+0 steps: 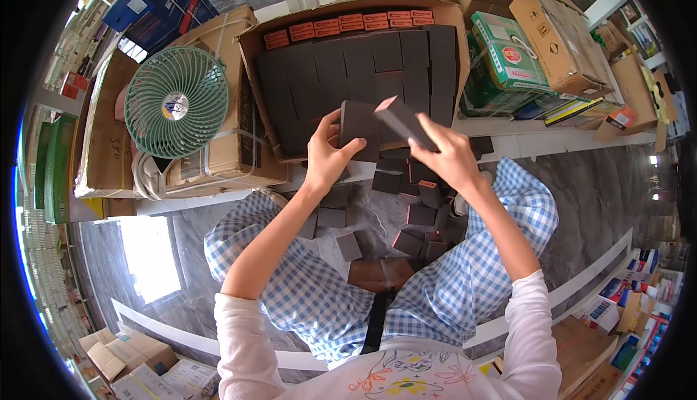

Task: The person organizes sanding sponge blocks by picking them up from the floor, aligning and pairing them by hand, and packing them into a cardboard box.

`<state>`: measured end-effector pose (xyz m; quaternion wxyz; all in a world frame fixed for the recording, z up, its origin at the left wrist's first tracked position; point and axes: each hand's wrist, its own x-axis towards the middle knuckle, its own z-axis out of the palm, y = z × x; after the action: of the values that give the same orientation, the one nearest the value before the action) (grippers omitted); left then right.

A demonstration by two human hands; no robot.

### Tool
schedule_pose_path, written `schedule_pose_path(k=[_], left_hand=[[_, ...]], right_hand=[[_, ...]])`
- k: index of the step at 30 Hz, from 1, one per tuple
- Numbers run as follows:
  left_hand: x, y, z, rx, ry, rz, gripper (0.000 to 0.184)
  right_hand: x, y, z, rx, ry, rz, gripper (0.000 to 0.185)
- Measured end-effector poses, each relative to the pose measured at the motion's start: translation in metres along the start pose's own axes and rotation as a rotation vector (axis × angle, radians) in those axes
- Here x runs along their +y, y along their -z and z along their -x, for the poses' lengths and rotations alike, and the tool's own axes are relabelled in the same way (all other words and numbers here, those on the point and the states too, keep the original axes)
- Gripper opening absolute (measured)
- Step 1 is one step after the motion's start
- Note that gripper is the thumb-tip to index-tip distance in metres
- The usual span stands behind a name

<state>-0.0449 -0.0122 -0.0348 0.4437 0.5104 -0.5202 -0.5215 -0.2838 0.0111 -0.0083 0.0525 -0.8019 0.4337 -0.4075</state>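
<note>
My left hand [331, 152] grips a black box [359, 125] between thumb and fingers, above the near edge of a large open carton. In my right hand [444, 154] is a second black box [399, 120], tilted, with an orange-red end showing and slightly blurred. The open carton [463, 59] is packed with rows of similar black boxes [330, 62]. Along its far side several boxes show orange-red printed ends [351, 22]. Several loose black boxes [417, 215] lie on the floor between my legs.
A green fan [176, 102] stands on a taped carton [239, 149] to the left. To the right are a green box [512, 51] and a brown carton [563, 41]. More cartons [134, 353] sit behind me at lower left. The floor [192, 237] is dark marble.
</note>
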Motion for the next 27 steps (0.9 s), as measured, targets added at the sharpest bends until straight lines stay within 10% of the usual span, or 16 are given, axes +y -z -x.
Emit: schedule_pose_path(k=[27], left_hand=[[-0.002, 0.010, 0.002, -0.008, -0.032, 0.008, 0.065]], right_hand=[[-0.011, -0.010, 0.014, -0.036, 0.075, 0.104, 0.049]])
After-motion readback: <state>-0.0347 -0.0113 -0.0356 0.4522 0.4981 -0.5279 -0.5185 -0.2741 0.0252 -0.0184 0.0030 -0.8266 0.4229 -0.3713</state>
